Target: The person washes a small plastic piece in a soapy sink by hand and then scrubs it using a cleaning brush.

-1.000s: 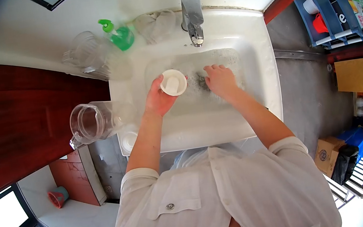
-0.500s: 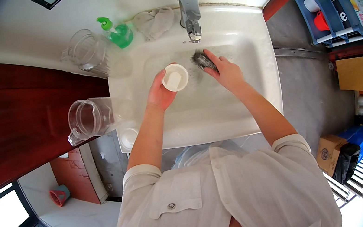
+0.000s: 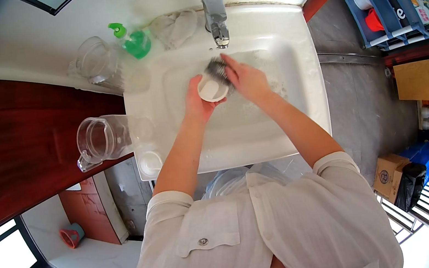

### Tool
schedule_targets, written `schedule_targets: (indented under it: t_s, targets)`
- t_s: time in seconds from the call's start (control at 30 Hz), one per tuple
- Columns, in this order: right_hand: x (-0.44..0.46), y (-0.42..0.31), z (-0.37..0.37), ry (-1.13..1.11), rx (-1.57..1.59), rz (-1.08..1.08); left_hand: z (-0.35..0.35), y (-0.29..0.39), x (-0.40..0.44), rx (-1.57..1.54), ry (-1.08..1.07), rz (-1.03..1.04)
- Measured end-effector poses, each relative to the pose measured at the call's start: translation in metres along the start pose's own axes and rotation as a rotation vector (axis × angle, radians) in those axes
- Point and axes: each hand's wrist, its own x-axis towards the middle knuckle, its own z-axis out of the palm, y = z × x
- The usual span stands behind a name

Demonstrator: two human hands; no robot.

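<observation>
Over the white sink [image 3: 261, 152], my left hand [image 3: 196, 103] is closed around a small white cup [image 3: 213, 91], its opening turned up toward me. My right hand [image 3: 249, 82] grips a brush with dark grey bristles [image 3: 216, 69]. The brush is at the cup's upper right rim, overlapping it in view; bristle contact inside is hard to make out. Shallow cloudy water seems to lie in the basin below both hands. Just above them stands the chrome faucet [image 3: 215, 14], with no visible stream.
A green pump soap bottle [image 3: 135, 44] and a crumpled cloth [image 3: 174, 29] sit along the sink's back edge. Two clear pitchers [image 3: 98, 60] stand at the left. Another small white round container [image 3: 150, 163] rests on the front left corner. Blue shelves [image 3: 379, 9] are at the right.
My right hand has moved left with the brush, bringing it to the cup. My left hand has shifted slightly right with the cup. The view has moved a little.
</observation>
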Motion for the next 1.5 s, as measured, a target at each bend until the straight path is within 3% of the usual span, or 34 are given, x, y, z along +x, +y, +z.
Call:
schedule_targets:
  t_s: [0.07,0.13,0.2,0.27,0.33,0.4,0.47,0.53,0.6,0.67,0.77,0.83,1.0,1.1,1.17,1.2,1.27,1.4,1.47,1.5]
  targets:
    - [0.001,-0.003,0.0,0.03,0.009,0.073,-0.005,-0.003,0.0,0.025,-0.079,-0.058]
    - [-0.011,-0.027,-0.007,-0.007,-0.105,-0.017,-0.003,-0.005,0.004,-0.039,-0.077,-0.003]
    - [-0.02,-0.033,0.0,-0.011,-0.097,-0.063,-0.002,-0.011,0.014,-0.352,0.118,0.036]
    - [-0.017,-0.024,0.004,-0.018,-0.081,-0.114,-0.007,-0.012,0.014,-0.257,0.194,0.056]
    - [0.002,-0.006,-0.002,0.006,-0.091,0.043,-0.008,-0.01,0.004,0.098,-0.008,-0.113]
    - [-0.007,-0.012,-0.002,-0.005,-0.043,0.001,-0.011,-0.011,0.005,0.1,-0.085,-0.106]
    - [-0.02,-0.026,-0.001,-0.106,-0.114,-0.139,0.009,-0.009,0.002,-0.146,0.235,-0.021]
    - [-0.013,-0.01,0.002,-0.06,-0.031,-0.133,0.001,-0.008,0.0,-0.072,0.21,-0.02]
    - [0.0,-0.001,-0.009,-0.042,0.036,0.142,-0.012,-0.006,0.001,0.145,-0.109,-0.101]
    - [0.002,-0.002,-0.017,-0.065,0.081,0.213,-0.006,-0.012,-0.002,0.12,-0.055,-0.06]
    - [0.001,-0.018,-0.02,0.055,0.129,0.135,0.009,-0.016,-0.003,0.068,0.131,-0.017]
    - [-0.008,-0.042,-0.02,-0.135,-0.095,0.076,0.01,-0.024,0.003,0.043,0.317,0.057]
    - [-0.002,-0.012,-0.003,-0.058,0.01,0.162,-0.005,-0.026,0.005,0.169,0.195,-0.007]
    - [-0.019,-0.013,-0.001,-0.13,0.012,0.134,-0.012,-0.034,0.011,0.084,0.237,0.052]
    - [-0.034,-0.016,0.012,-0.114,-0.007,-0.046,-0.016,-0.039,0.018,-0.234,0.307,0.072]
    - [-0.033,-0.016,0.012,-0.114,-0.011,-0.046,-0.011,-0.037,0.016,-0.237,0.305,0.071]
    - [-0.027,-0.016,0.012,0.008,0.059,-0.031,-0.005,-0.032,0.01,-0.064,0.287,0.061]
    - [-0.005,-0.015,0.001,0.022,0.033,-0.033,0.004,-0.03,0.007,0.202,0.238,0.04]
    - [0.003,-0.008,-0.009,-0.066,0.142,0.182,0.006,-0.027,0.012,0.199,0.254,0.063]
    - [0.001,-0.012,-0.012,-0.059,0.146,0.15,0.004,-0.028,0.014,0.188,0.279,0.083]
